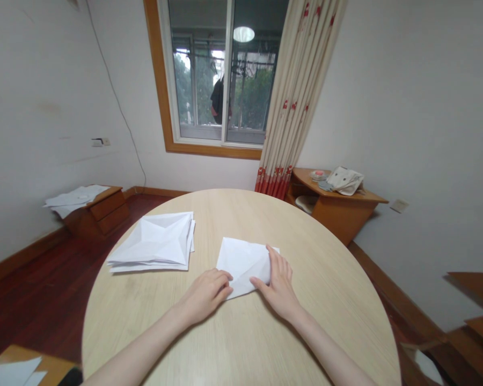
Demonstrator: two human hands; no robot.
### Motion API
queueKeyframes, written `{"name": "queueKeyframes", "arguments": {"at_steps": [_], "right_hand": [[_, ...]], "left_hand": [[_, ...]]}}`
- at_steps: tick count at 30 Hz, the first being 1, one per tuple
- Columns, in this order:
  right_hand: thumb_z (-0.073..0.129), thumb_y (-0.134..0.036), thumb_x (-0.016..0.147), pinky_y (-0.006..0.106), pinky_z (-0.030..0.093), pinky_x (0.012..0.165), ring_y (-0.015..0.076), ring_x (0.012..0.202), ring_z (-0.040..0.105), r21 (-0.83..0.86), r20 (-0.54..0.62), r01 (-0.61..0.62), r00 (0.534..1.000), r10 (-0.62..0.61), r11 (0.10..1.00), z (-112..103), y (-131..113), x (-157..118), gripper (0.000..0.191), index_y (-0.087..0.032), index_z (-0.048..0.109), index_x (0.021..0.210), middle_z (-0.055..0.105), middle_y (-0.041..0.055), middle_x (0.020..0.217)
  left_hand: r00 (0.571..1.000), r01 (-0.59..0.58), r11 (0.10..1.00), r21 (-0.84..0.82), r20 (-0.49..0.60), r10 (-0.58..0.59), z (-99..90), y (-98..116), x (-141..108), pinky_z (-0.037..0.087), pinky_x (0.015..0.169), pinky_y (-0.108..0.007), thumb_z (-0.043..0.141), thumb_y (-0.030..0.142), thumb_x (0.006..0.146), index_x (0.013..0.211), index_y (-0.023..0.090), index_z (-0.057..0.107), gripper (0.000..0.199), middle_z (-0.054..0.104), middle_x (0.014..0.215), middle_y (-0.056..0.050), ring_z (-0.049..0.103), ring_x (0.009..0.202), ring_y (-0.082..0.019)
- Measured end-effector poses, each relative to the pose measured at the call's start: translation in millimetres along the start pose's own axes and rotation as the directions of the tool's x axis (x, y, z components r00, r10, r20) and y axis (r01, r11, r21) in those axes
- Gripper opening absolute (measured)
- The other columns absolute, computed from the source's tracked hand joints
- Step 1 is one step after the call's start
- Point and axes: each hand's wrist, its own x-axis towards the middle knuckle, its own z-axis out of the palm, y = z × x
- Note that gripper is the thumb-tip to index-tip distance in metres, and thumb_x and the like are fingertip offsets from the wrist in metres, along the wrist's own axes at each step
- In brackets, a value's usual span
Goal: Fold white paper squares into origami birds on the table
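Observation:
A folded sheet of white paper (243, 260) lies on the round wooden table (241, 343), with slanting creases across its top. My left hand (210, 290) is closed at the paper's lower left corner, fingers curled and thumb against the edge. My right hand (277, 281) grips the right side, its thumb on top and its fingers along the far right edge. Part of that edge is hidden under the fingers. To the left sits a stack of folded white papers (155, 241), slightly uneven, apart from both hands.
A small wooden cabinet (108, 212) with papers on it stands at the back left. At the back right, a corner desk (334, 209) carries a pale cloth bag (346, 180). A patterned curtain (293, 102) hangs beside the window (225, 75). More white sheets (14, 373) lie at lower left.

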Motion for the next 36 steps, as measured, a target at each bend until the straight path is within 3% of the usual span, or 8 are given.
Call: {"name": "queueKeyframes", "arguments": {"at_steps": [5, 13, 17, 21, 27, 36], "right_hand": [[0.054, -0.044, 0.083, 0.057, 0.015, 0.108, 0.0342, 0.136, 0.025, -0.157, -0.029, 0.01, 0.999, -0.015, 0.988, 9.5, 0.4, -3.3, 0.088, -0.021, -0.001, 0.148, 0.029, 0.0153, 0.148], [0.053, -0.048, 0.083, 0.054, 0.016, 0.108, 0.0325, 0.135, 0.027, -0.209, -0.022, 0.019, 0.999, -0.024, 0.978, 14.7, 7.6, -2.5, 0.089, -0.019, 0.0, 0.148, 0.033, 0.0158, 0.146], [0.052, -0.049, 0.083, 0.054, 0.016, 0.108, 0.032, 0.134, 0.028, -0.212, 0.002, 0.029, 1.0, -0.029, 0.977, 14.9, 10.2, -2.1, 0.089, -0.019, 0.001, 0.149, 0.033, 0.0158, 0.146], [0.053, -0.048, 0.083, 0.054, 0.016, 0.108, 0.0317, 0.134, 0.028, -0.213, 0.006, 0.023, 1.0, -0.022, 0.977, 15.3, 13.3, -1.0, 0.088, -0.018, 0.002, 0.149, 0.033, 0.016, 0.146], [0.049, -0.048, 0.085, 0.055, 0.018, 0.106, 0.033, 0.134, 0.029, -0.197, -0.002, 0.007, 1.0, -0.008, 0.98, 16.5, 15.2, -0.2, 0.083, -0.019, 0.005, 0.148, 0.034, 0.0169, 0.145], [0.05, -0.047, 0.085, 0.053, 0.018, 0.108, 0.0312, 0.135, 0.027, -0.19, 0.035, -0.004, 0.999, 0.011, 0.982, 17.2, 16.2, -0.7, 0.079, -0.019, 0.012, 0.147, 0.034, 0.0158, 0.146]], "left_hand": [[1.0, -0.022, 1.0, -0.018, 0.015, 0.022, -1.8, 3.7, -1.3, 0.045, 0.083, -0.031, 0.048, 0.023, 0.094, 0.084, 0.019, 0.058, 0.015, 0.066, 0.104, -0.004, 0.059, 0.094, -0.02], [0.997, -0.071, 0.997, -0.033, 0.042, 0.072, -1.6, 0.6, -3.9, 0.044, 0.093, -0.034, 0.053, 0.022, 0.089, 0.091, 0.02, 0.058, 0.006, 0.063, 0.115, -0.006, 0.056, 0.107, -0.021], [0.997, -0.011, 0.998, -0.063, 0.078, 0.016, -0.8, -1.1, -5.4, 0.04, 0.101, -0.037, 0.056, 0.023, 0.085, 0.095, 0.02, 0.055, 0.01, 0.057, 0.128, -0.008, 0.051, 0.12, -0.024], [0.995, 0.047, 0.995, -0.092, 0.097, -0.038, -4.0, 1.5, -5.5, 0.045, 0.094, -0.036, 0.055, 0.024, 0.086, 0.11, 0.02, 0.053, 0.024, 0.062, 0.119, -0.008, 0.058, 0.109, -0.023], [0.989, -0.113, 0.993, -0.032, 0.091, 0.115, -4.8, 1.2, -4.8, 0.037, 0.103, -0.041, 0.053, 0.024, 0.09, 0.123, 0.025, 0.053, 0.033, 0.056, 0.128, -0.007, 0.051, 0.117, -0.024], [0.98, -0.163, 0.986, -0.019, 0.116, 0.164, -0.8, 4.4, -5.9, 0.039, 0.098, -0.041, 0.056, 0.042, 0.09, 0.125, 0.026, 0.059, 0.039, 0.053, 0.122, -0.01, 0.049, 0.111, -0.026]]}}
